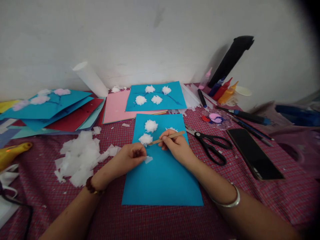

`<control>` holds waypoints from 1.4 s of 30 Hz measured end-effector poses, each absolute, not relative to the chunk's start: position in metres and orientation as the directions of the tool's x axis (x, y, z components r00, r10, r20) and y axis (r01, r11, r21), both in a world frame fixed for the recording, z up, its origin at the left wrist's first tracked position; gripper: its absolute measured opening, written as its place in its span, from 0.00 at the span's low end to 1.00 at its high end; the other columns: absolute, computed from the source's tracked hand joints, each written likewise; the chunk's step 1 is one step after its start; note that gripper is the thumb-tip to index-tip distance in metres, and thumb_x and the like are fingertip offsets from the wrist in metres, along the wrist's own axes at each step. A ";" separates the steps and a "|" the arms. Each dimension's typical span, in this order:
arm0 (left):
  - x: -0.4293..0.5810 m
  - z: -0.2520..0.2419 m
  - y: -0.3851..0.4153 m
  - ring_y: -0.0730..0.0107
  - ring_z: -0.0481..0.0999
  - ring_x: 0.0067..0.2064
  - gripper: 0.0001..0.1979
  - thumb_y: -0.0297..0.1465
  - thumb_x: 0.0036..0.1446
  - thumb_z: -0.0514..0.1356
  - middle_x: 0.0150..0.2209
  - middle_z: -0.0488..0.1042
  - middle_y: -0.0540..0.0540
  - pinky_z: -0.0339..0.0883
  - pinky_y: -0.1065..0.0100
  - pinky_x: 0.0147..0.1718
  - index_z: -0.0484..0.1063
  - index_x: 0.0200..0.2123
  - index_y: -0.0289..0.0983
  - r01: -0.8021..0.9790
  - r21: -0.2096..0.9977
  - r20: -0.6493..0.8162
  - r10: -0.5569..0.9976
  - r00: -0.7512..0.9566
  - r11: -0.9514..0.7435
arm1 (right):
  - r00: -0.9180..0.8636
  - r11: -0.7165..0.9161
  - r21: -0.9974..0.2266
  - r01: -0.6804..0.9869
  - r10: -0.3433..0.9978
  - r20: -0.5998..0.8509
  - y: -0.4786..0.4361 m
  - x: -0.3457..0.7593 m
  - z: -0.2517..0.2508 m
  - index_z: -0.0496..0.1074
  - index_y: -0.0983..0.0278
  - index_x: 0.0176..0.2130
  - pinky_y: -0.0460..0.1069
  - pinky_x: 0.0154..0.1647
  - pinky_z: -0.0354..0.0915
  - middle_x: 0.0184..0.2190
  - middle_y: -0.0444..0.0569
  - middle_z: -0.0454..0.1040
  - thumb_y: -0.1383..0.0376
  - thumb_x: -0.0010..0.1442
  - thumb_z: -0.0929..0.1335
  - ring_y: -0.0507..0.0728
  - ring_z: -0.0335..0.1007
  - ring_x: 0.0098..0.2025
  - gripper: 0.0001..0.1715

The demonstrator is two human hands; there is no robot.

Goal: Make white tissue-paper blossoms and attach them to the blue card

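A sheet of blue paper [163, 185] lies in front of me, with fluffy white paper tufts [151, 126] on its upper part. My right hand [175, 145] pinches a flat wooden stick [166, 137], whose left tip touches the lower edge of the left tuft [145, 139]. My left hand [131, 156] is at the sheet's left side, its thumb and finger closed on a small square of white tissue paper [148, 159]. Beyond my right hand another tuft [172, 129] is partly hidden. Left of my left hand, a loose heap of white paper squares [78, 156] is spread on the cloth.
Black-handled scissors [210, 141] and a phone [253, 153] lie to the right. Behind stand paint bottles [225, 91] by a paint palette [216, 119]. A second blue sheet with tufts [155, 105] rests at the back. Folded cards [57, 106] and a yellow glue gun [12, 153] are left.
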State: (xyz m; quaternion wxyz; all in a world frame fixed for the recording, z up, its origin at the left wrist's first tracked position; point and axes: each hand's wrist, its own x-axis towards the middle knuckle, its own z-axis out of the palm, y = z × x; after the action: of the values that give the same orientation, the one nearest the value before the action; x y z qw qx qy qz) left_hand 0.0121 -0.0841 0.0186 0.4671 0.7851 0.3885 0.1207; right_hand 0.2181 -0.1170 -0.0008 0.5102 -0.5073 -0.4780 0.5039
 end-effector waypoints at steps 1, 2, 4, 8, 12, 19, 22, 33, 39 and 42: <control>0.012 0.018 -0.084 0.74 0.65 0.27 0.03 0.27 0.51 0.56 0.24 0.67 0.52 0.57 0.73 0.25 0.68 0.26 0.37 0.493 0.832 -0.172 0.724 0.668 -0.256 | 0.028 -0.019 -1.000 -0.019 0.999 -0.020 -0.117 0.218 -0.001 0.67 0.62 0.31 0.47 0.27 0.66 0.23 0.43 0.72 0.62 0.58 0.64 0.52 0.69 0.25 0.06; 0.013 0.017 -0.084 0.74 0.65 0.27 0.03 0.27 0.51 0.56 0.24 0.67 0.52 0.57 0.73 0.25 0.68 0.26 0.37 0.489 0.835 -0.172 0.726 0.666 -0.251 | 0.022 -0.017 -1.000 -0.013 1.000 -0.017 -0.117 0.217 -0.001 0.67 0.62 0.31 0.47 0.27 0.66 0.24 0.43 0.72 0.62 0.58 0.64 0.52 0.70 0.26 0.06; 0.013 0.016 -0.084 0.74 0.65 0.27 0.03 0.28 0.51 0.57 0.24 0.68 0.52 0.58 0.73 0.25 0.68 0.26 0.37 0.486 0.838 -0.168 0.730 0.662 -0.248 | 0.022 -0.015 -1.000 -0.014 1.000 -0.015 -0.116 0.217 -0.001 0.67 0.61 0.32 0.47 0.27 0.66 0.24 0.44 0.73 0.61 0.58 0.64 0.52 0.70 0.26 0.06; 0.011 0.014 -0.084 0.74 0.66 0.27 0.03 0.27 0.51 0.57 0.25 0.68 0.52 0.59 0.73 0.25 0.69 0.27 0.37 0.495 0.831 -0.168 0.733 0.659 -0.255 | 0.034 0.001 -1.000 -0.019 0.999 0.000 -0.116 0.217 -0.003 0.68 0.62 0.33 0.47 0.27 0.66 0.26 0.44 0.74 0.61 0.59 0.64 0.51 0.69 0.25 0.07; 0.014 0.015 -0.084 0.73 0.67 0.28 0.04 0.29 0.51 0.57 0.25 0.69 0.51 0.59 0.72 0.26 0.69 0.26 0.36 0.510 0.830 -0.181 0.757 0.628 -0.225 | 0.039 0.010 -1.000 -0.004 0.999 0.010 -0.116 0.217 -0.004 0.68 0.62 0.33 0.46 0.26 0.65 0.27 0.44 0.75 0.60 0.59 0.64 0.51 0.68 0.24 0.08; 0.024 0.009 -0.074 0.72 0.69 0.28 0.05 0.31 0.51 0.58 0.25 0.72 0.51 0.61 0.72 0.26 0.69 0.27 0.37 0.574 0.789 -0.056 0.904 0.423 -0.220 | 0.065 0.012 -0.999 -0.032 0.998 0.010 -0.116 0.218 -0.003 0.68 0.62 0.33 0.46 0.24 0.64 0.26 0.45 0.75 0.60 0.58 0.64 0.51 0.68 0.23 0.08; 0.025 0.007 -0.070 0.72 0.71 0.28 0.03 0.30 0.50 0.59 0.25 0.72 0.51 0.61 0.72 0.26 0.70 0.26 0.37 0.584 0.783 -0.035 0.922 0.385 -0.214 | 0.137 0.037 -0.998 -0.050 0.990 0.030 -0.121 0.218 0.001 0.67 0.62 0.32 0.46 0.25 0.64 0.23 0.43 0.72 0.61 0.58 0.64 0.51 0.68 0.23 0.07; 0.025 0.000 -0.068 0.73 0.71 0.28 0.02 0.28 0.50 0.58 0.26 0.73 0.51 0.62 0.72 0.26 0.70 0.27 0.36 0.575 0.786 -0.015 0.922 0.386 -0.228 | 0.016 0.150 -0.980 0.134 0.988 0.154 -0.129 0.213 -0.003 0.67 0.60 0.33 0.48 0.26 0.62 0.26 0.44 0.70 0.64 0.63 0.61 0.53 0.67 0.27 0.08; 0.023 0.001 -0.068 0.72 0.70 0.28 0.05 0.31 0.52 0.59 0.27 0.71 0.51 0.64 0.72 0.25 0.69 0.31 0.35 0.460 0.875 -0.028 0.932 0.361 -0.152 | -0.140 0.318 -0.818 0.480 0.948 0.287 -0.134 0.213 0.004 0.68 0.61 0.37 0.49 0.33 0.62 0.32 0.47 0.73 0.66 0.65 0.59 0.55 0.70 0.34 0.10; 0.021 0.002 -0.067 0.74 0.67 0.25 0.06 0.32 0.52 0.58 0.25 0.67 0.52 0.63 0.74 0.21 0.68 0.31 0.35 0.407 0.910 -0.074 0.935 0.346 -0.078 | -0.336 0.493 -0.590 0.639 0.869 0.362 -0.141 0.208 0.013 0.68 0.63 0.38 0.50 0.37 0.62 0.36 0.50 0.74 0.69 0.65 0.59 0.57 0.70 0.37 0.11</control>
State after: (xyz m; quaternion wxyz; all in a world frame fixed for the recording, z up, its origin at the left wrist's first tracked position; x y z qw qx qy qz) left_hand 0.0212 -0.0667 0.0024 0.4638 0.6766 0.4959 0.2850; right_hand 0.2085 -0.1408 0.0131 0.3300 -0.4721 -0.7986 0.1744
